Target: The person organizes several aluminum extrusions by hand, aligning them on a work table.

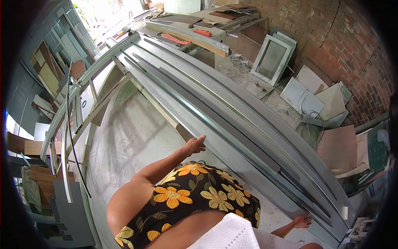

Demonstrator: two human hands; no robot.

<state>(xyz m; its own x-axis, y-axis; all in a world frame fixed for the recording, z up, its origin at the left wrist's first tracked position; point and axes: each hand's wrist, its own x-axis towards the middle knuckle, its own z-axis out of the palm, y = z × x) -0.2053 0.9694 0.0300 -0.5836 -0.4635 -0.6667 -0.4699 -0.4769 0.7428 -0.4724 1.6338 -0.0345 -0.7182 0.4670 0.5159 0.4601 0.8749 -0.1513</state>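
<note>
A long grey metal-topped bench (232, 162) runs diagonally past my body. My left hand (195, 145) is at its near edge, fingers stretched out, holding nothing visible. Farther right, my right hand (302, 222) is low over the bench's near end, fingers apart, close to the ends of the long strips. Lengthwise on the bench lie a shiny metal profile (190, 116) and a dark grey flat strip (215, 114). A narrow raised rail (232, 97) runs parallel to them on the far side.
Left of the bench stands a pale metal frame (93, 89) with a thin black strip (69, 120). Behind the bench, an orange tool (176, 39) rests on a second work surface. A framed panel (271, 58) and loose boards (302, 95) lean near the brick wall (352, 45).
</note>
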